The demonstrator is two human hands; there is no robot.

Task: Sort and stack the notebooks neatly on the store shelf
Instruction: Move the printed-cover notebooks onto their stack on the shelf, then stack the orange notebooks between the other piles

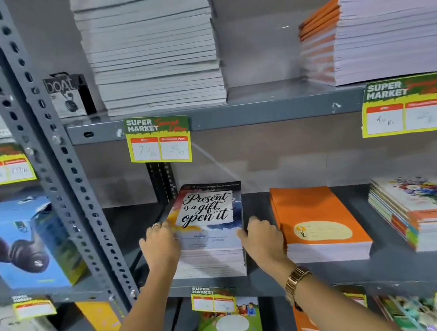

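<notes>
Forearms reach up from us; left hand (160,243) and right hand (262,236) press flat, fingers loosely spread, against opposite sides of the notebook stack (211,246) on the middle shelf (269,283). We note its long axis runs away from us, dead between both hands. Glossy covers, soft paper edges; squaring looks next.

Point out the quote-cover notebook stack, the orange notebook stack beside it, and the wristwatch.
Quote-cover notebook stack (206,208): head view, top cover's lettering.
Orange notebook stack (309,209): head view, top cover.
Wristwatch (296,280): head view, band on right wrist.
</notes>
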